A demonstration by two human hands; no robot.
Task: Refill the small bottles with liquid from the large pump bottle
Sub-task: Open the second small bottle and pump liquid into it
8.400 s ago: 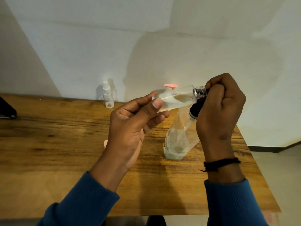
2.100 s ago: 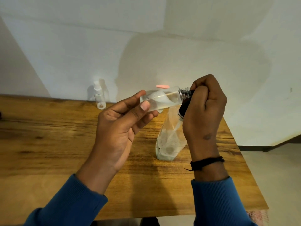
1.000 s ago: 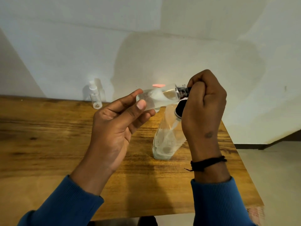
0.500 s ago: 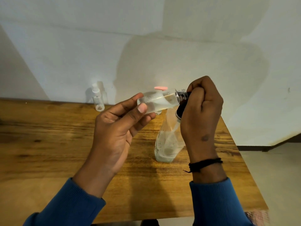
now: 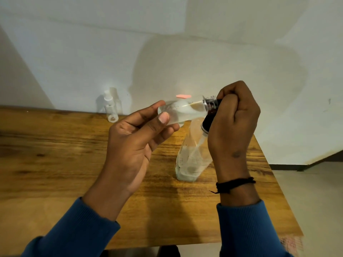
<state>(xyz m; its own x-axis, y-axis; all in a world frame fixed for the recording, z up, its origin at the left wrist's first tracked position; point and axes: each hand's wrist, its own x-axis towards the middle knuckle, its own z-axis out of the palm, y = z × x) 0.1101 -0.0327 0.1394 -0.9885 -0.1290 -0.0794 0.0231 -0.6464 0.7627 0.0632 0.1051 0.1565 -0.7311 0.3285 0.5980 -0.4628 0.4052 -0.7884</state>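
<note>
A: What are my hands doing here?

B: Speaking as the owner: my left hand [image 5: 137, 143] holds a small bottle [image 5: 182, 113] on its side above the desk [image 5: 55, 160], thumb and fingers wrapped round its base end. My right hand [image 5: 233, 127] is curled tight over the black pump head [image 5: 210, 118] of the large pump bottle [image 5: 192, 158], which stands on the desk just below, leaning toward my right hand. The small bottle's threaded neck meets the pump at my right fingers.

A: What has changed in the last few seconds?

B: Very little. Both grips are as they were, and the two bottles have stayed mouth to nozzle; only my head has shifted. The small bottle shows pale liquid along its lower side, perhaps a little more than earlier, though glare makes the level hard to read. I judge that filling is mid-course, not finished.

A: And round about?

B: A second small bottle [image 5: 111, 109] stands capped at the back of the desk by the wall [image 5: 74, 52], well apart, presumably next in turn. A pink object [image 5: 183, 96] peeps out behind the held bottle; I cannot tell what it is.

A: Anything in the way?

B: Only my own right hand, which hides the nozzle, so a drip there would go unseen.
</note>
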